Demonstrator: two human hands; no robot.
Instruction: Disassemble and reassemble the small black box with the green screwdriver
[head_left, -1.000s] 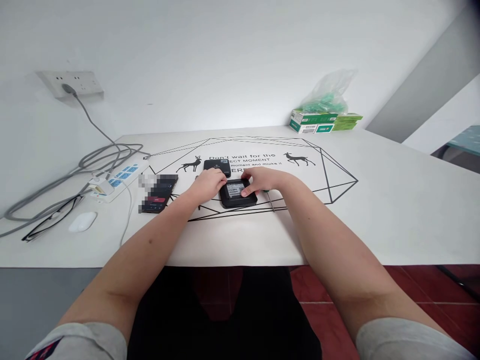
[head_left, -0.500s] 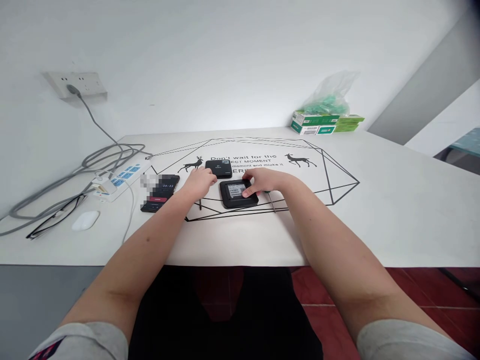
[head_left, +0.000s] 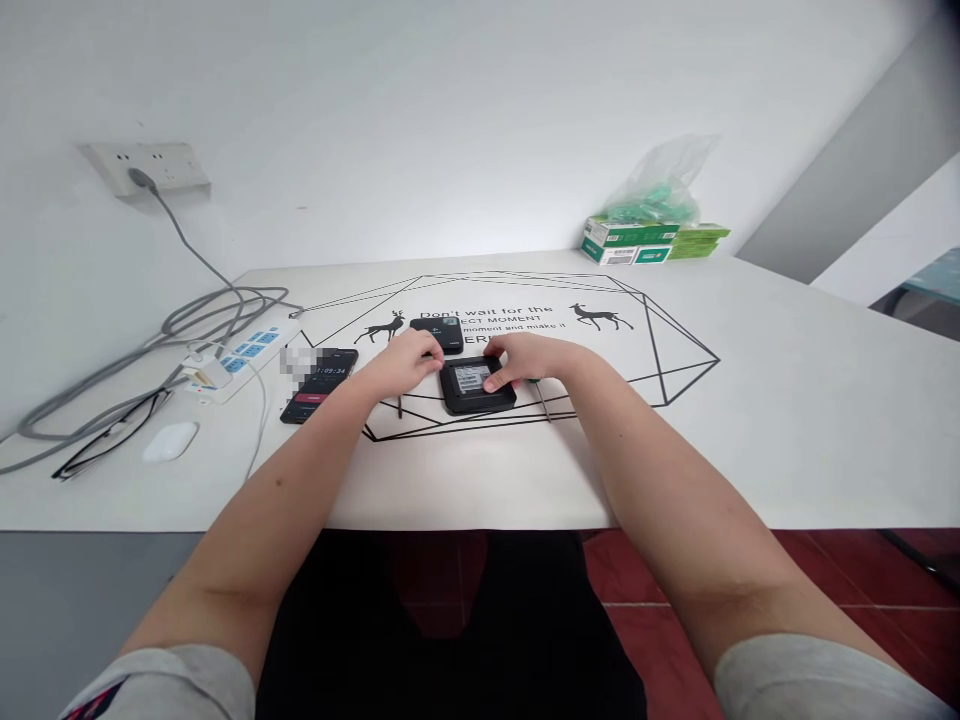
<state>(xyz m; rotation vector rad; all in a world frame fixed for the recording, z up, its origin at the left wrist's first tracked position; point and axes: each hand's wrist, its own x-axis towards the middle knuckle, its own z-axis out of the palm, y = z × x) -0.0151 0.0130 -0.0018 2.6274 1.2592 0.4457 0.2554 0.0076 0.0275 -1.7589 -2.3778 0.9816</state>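
A black square electronic box (head_left: pixel 480 402) with a white printed label lies on the white table. My right hand (head_left: pixel 525 362) grips its right side, the thumb over the label and the fingers at the far edge. At the box's upper left corner is my left hand (head_left: pixel 409 362), its fingertips pinched together; whatever they hold is too small to make out. A second flat black square piece (head_left: pixel 436 330) with a small light sticker sits just behind. From under my right hand sticks out the metal shaft of a screwdriver (head_left: pixel 544 402). A short dark thin object (head_left: pixel 400 407) lies below my left hand.
To the left are a phone (head_left: pixel 319 388) with a lit screen, a white power strip (head_left: pixel 251 355), coiled grey cable (head_left: pixel 202 318), glasses (head_left: pixel 112 432) and a white mouse-like object (head_left: pixel 171 441). Green-and-white boxes (head_left: pixel 630 236) with a plastic bag (head_left: pixel 660 190) stand at the back right.
My left hand has moved slightly right, from beside the rear black piece to the labelled box's upper left corner. My right hand keeps its grip on the box.
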